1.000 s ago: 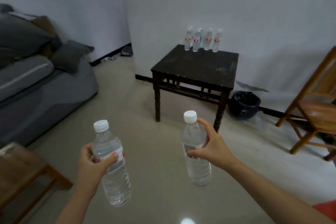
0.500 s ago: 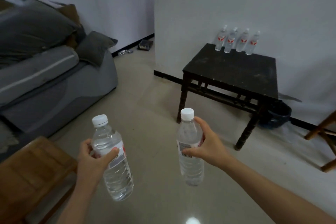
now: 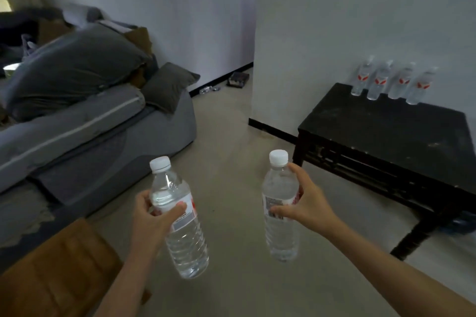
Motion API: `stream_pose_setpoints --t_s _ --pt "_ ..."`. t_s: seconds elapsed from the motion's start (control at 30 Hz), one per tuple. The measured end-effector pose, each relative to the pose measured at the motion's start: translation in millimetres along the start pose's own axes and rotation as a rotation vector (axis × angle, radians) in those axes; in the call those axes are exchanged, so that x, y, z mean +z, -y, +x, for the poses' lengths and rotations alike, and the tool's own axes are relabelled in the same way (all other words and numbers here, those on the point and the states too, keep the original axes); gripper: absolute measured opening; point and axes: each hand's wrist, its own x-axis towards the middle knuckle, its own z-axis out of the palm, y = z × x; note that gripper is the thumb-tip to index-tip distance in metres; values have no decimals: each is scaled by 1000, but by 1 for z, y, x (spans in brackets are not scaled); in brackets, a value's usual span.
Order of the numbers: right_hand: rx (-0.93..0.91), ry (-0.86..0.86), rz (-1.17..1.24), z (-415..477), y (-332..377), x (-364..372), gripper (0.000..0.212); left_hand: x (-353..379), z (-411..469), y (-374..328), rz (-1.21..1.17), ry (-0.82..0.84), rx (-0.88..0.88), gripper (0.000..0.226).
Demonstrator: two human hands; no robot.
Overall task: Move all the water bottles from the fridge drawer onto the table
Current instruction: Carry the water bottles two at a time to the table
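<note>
Nearest to me, the left hand (image 3: 152, 221) was wrapped round the label band of the left bottle (image 3: 189, 247), thumb across the front, with the bottle tilted a little to the left. The right hand (image 3: 309, 207) pinched the right bottle (image 3: 282, 237) at its shoulder and label, fingers behind and thumb in front, and that bottle hung close to upright. Both bottles were capped and carried in the air over the floor (image 3: 231, 136), well apart from each other and short of the table (image 3: 386, 131). I judged them full, so fairly heavy for their size. The thin clear walls would give under a hard squeeze, and they may have been cold and slick from the fridge. The label band above the ribbed lower body looked the soundest place to hold. A wooden bench (image 3: 56, 273) sat low on the left, beside the left arm, and a grey sofa (image 3: 103, 141) piled with cushions lay beyond it; neither stood in the path. The table's near part was bare. Four bottles (image 3: 376, 83) stood in a row along its far edge against the wall, so I judged new ones should be set down in front of them to avoid knocking the row. The fridge drawer was not in view.
</note>
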Motion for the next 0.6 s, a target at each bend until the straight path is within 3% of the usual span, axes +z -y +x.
stream_pose_setpoints --t_s 0.3,0.6 --pt "-16 25 57 145 -11 15 85 41 108 -5 -28 -77 -1 46" --pt "53 -97 4 285 -39 46 82 70 272 13 -70 -33 -13 43"
